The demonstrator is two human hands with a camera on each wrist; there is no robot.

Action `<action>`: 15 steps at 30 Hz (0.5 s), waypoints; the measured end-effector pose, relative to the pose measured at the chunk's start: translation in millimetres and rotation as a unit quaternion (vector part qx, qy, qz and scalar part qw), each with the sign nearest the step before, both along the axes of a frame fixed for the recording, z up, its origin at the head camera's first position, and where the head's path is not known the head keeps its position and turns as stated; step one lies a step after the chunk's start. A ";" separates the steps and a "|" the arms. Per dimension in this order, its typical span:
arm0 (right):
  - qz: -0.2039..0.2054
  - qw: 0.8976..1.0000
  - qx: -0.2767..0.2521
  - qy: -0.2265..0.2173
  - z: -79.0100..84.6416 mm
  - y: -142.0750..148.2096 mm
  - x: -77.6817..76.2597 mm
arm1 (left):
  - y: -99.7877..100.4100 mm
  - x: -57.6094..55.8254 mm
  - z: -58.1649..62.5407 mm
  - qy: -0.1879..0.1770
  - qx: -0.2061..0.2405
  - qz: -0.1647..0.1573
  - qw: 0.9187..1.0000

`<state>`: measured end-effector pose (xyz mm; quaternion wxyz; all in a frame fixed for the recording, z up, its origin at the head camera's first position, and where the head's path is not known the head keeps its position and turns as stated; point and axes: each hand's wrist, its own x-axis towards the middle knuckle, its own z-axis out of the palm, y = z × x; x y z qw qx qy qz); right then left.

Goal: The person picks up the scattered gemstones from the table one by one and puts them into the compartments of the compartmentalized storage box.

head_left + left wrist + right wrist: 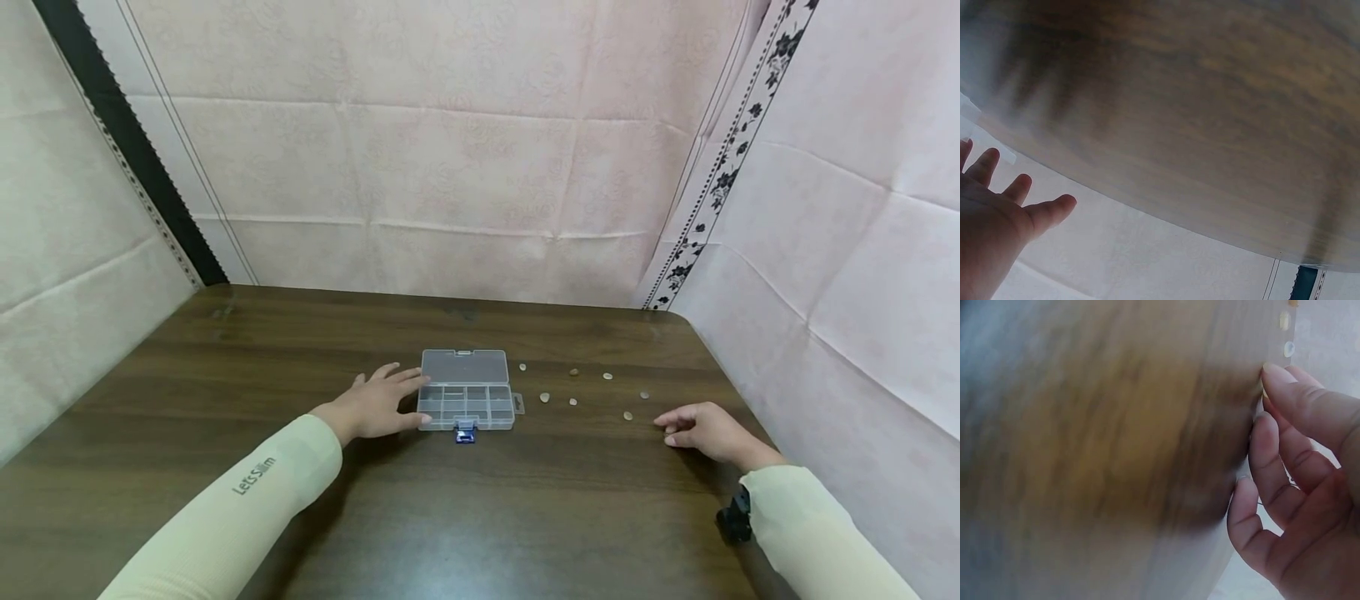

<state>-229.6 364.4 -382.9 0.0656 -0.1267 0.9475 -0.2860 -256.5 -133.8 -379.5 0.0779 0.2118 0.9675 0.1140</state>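
Note:
A clear plastic compartment box (pixel 465 406) lies on the table with its lid (pixel 465 367) raised at the back and a blue latch tab (pixel 466 435) at the front. My left hand (pixel 382 404) rests at its left side, fingers spread, with thumb and fingertips at the box's edge. At the right, my right hand (pixel 708 431) is low over the table with curled fingers. A small yellowish piece (pixel 1264 394) shows at its thumb and fingertips, mostly hidden. Several small pale pebble-like pieces, such as one piece (pixel 544 397) and another (pixel 627 416), lie between box and right hand.
The brown wood-grain table (pixel 480 517) ends at the back against a pale cloth hanging (pixel 450 192). More cloth (pixel 862 250) hangs at the right side. A hang tab (pixel 518 403) sticks out from the box's right side.

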 end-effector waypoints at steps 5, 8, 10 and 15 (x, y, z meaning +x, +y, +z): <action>-0.006 1.000 0.010 0.019 0.0 -5.2 1.0 | 0.2 1.8 1.3 -0.008 0.003 0.004 1.000; -0.019 0.999 0.017 0.038 1.8 -10.9 2.5 | 0.6 2.8 2.4 -0.010 0.005 0.004 1.000; -0.031 0.998 0.017 0.050 3.4 -15.4 3.1 | 0.8 2.6 2.5 -0.009 0.005 0.003 1.000; -0.055 0.996 0.005 0.075 9.2 -28.2 2.7 | 0.4 1.9 2.3 -0.004 0.004 0.003 1.000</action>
